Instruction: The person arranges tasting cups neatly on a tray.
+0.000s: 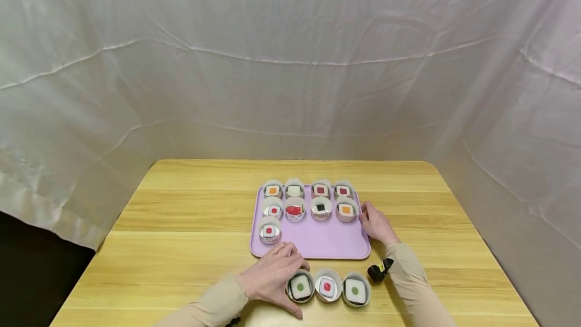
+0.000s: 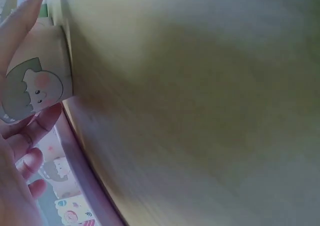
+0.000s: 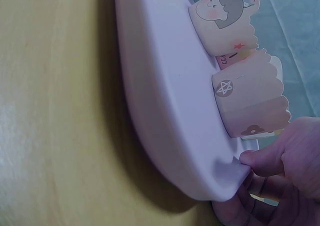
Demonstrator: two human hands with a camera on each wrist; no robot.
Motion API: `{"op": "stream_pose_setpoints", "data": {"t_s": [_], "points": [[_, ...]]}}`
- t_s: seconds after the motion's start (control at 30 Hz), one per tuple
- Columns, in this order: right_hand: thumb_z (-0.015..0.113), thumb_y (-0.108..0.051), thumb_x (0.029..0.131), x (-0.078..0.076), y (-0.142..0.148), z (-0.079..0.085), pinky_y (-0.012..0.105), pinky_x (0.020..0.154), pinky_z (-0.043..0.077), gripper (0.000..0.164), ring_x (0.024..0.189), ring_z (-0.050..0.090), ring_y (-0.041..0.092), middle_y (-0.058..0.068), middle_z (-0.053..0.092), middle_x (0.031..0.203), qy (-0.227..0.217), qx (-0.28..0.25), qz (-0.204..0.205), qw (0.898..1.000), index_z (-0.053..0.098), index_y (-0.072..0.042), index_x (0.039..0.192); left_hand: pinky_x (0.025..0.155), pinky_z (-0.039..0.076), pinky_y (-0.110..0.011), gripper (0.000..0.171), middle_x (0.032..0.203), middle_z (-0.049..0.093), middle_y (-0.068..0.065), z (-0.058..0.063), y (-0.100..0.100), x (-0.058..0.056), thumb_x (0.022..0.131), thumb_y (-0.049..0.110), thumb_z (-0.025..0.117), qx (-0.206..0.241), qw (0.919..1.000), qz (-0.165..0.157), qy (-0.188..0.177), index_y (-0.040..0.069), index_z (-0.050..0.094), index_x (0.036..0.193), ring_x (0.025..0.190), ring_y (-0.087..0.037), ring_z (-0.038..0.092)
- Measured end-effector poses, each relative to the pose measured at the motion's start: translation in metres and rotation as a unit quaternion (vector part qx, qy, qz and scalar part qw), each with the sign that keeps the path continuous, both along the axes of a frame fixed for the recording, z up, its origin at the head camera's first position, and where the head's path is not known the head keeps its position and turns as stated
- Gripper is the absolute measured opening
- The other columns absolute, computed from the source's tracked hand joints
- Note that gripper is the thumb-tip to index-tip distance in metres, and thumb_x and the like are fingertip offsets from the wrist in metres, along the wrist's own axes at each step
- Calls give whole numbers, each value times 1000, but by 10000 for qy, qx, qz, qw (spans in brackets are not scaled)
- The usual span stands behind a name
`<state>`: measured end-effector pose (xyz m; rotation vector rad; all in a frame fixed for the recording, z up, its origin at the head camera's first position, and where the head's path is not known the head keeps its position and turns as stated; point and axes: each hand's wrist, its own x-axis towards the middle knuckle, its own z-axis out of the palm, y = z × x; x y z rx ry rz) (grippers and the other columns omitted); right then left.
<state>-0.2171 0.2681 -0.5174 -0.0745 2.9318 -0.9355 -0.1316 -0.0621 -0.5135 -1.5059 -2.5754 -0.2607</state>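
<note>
Near the front of the table, my left hand (image 1: pixel 277 271) curves round a paper cup (image 1: pixel 300 286) that holds a white block with a green dot. Its thumb is on the near side and its fingers on the far side; a cartoon face shows on the cup wall (image 2: pixel 42 86) in the left wrist view. My right hand (image 1: pixel 378 223) grips the right rim of a lilac tray (image 1: pixel 327 241), with the thumb (image 3: pixel 265 158) on top and fingers underneath. Several paper cups with sushi-like pieces stand on the tray, among them one with an orange square (image 1: pixel 346 210).
Two more cups stand right of the one at my left hand: a red-dotted one (image 1: pixel 328 285) and a green-dotted one (image 1: pixel 355 290). A black wrist camera (image 1: pixel 380 270) sits by my right sleeve. Pale curtains (image 1: pixel 290 90) surround the wooden table (image 1: pixel 190 216).
</note>
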Motion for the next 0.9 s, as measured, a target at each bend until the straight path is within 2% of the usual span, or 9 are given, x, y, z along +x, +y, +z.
{"op": "stream_pose_setpoints", "data": {"t_s": [0.37, 0.5, 0.7, 0.9], "points": [[48, -8, 100, 0, 1, -1, 31, 59, 45, 17, 72, 60, 24, 18, 63, 86, -11, 51, -6, 10000, 50, 2, 113, 93, 39, -24, 68, 95, 63, 20, -4, 1, 1, 65, 78, 75, 78, 9999, 49, 83, 29, 60, 110, 96, -4, 43], [48, -8, 99, 0, 1, 0, 31, 60, 45, 17, 72, 60, 24, 17, 63, 87, -19, 25, -30, 10000, 50, 2, 113, 93, 41, -23, 61, 95, 63, 19, -3, 2, 1, 68, 70, 78, 38, 9999, 103, -33, 28, 62, 110, 96, -4, 46], [48, -8, 99, 0, 1, 0, 31, 60, 46, 19, 73, 60, 24, 18, 63, 89, -5, 46, 11, 10000, 50, 3, 114, 88, 44, -18, 56, 99, 67, 16, 0, 3, 2, 70, 59, 81, -37, 9992, 167, -363, 25, 64, 112, 92, -1, 50], [48, -8, 99, 0, 0, 1, 33, 61, 46, 18, 73, 61, 25, 18, 63, 88, 23, 78, -13, 10000, 51, 3, 114, 83, 46, -13, 57, 103, 69, 11, 10, 2, 0, 71, 51, 84, 145, 9975, 192, -669, 20, 64, 115, 89, 1, 55]]}}
